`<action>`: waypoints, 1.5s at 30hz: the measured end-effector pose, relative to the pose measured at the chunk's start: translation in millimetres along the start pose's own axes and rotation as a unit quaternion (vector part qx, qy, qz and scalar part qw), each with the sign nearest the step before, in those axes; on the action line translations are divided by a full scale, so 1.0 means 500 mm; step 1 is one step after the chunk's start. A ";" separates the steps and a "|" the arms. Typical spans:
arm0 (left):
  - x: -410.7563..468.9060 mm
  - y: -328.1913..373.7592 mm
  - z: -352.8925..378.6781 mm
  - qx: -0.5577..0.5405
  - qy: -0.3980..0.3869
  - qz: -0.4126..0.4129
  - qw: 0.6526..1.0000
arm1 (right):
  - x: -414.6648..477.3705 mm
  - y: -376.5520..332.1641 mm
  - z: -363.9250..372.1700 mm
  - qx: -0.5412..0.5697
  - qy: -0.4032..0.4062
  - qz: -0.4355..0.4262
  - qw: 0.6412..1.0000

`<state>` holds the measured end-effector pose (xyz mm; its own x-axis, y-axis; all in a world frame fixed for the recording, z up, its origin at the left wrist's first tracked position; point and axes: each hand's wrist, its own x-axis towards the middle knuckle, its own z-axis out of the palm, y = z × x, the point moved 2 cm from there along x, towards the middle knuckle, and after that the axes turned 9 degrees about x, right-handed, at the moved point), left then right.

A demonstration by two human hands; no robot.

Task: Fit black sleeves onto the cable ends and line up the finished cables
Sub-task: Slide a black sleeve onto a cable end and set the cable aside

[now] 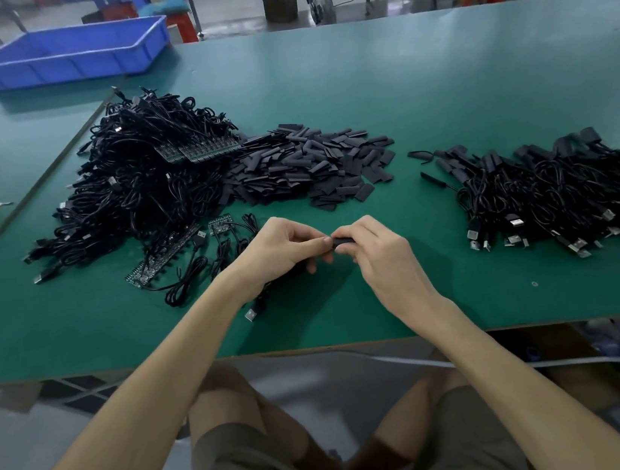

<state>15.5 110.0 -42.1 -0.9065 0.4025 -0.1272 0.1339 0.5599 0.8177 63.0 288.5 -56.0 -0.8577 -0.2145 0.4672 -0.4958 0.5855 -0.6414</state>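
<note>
1. Green bench top (438, 80) fills the view, hands meeting near its edge.
2. Now the left hand (283, 250) curls round a cable (252, 313), steadying it, plug trailing under the wrist.
3. The right hand (376, 253) pinches a black sleeve (342, 241), likely feeding it on.
4. Loose sleeves (311, 163) wait just beyond both hands; finished cables (555, 194) line up outside the right.

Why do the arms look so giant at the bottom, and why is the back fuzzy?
Head view: the wide lens stretches things near the picture's edges, so the arms swell; the blue tray and fan at the back look soft; even light leaves only a faint shadow on the table under the left hand and right hand.
</note>
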 end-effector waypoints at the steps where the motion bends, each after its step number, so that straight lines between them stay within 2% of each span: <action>1: 0.000 -0.002 0.000 -0.007 -0.004 0.004 1.000 | 0.000 0.001 0.000 0.000 0.000 0.000 1.000; 6: 0.000 -0.007 0.000 -0.013 -0.008 0.043 0.999 | 0.001 0.007 0.001 0.009 -0.003 0.023 1.000; 9: 0.003 -0.008 -0.005 0.042 -0.013 0.059 0.997 | 0.005 0.011 0.001 0.026 0.004 0.034 0.999; 14: -0.001 -0.012 -0.005 0.154 0.091 0.086 0.980 | 0.010 0.017 -0.001 0.070 0.002 0.052 0.996; 19: -0.006 -0.018 -0.003 0.178 0.095 0.094 0.975 | 0.013 0.026 0.003 0.078 -0.035 0.063 0.994; 27: -0.006 -0.019 0.007 0.179 0.096 0.100 0.974 | 0.013 0.041 0.007 0.102 -0.036 0.066 0.992; 32: -0.008 -0.015 0.003 0.244 0.106 0.124 0.956 | 0.016 0.041 0.008 0.098 -0.048 0.069 0.992; 39: -0.015 -0.028 0.019 0.204 0.119 0.104 0.966 | 0.019 0.058 0.008 0.172 -0.045 0.122 0.977; 45: -0.022 -0.018 0.027 0.164 0.193 0.142 0.957 | 0.019 0.077 0.010 0.253 -0.043 0.173 0.951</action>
<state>29.6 110.1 -55.6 -0.8864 0.3110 0.3429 0.4588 0.6897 0.5602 34.8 305.2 -79.3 -0.9784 -0.1542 0.1378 -0.1657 0.1860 -0.9685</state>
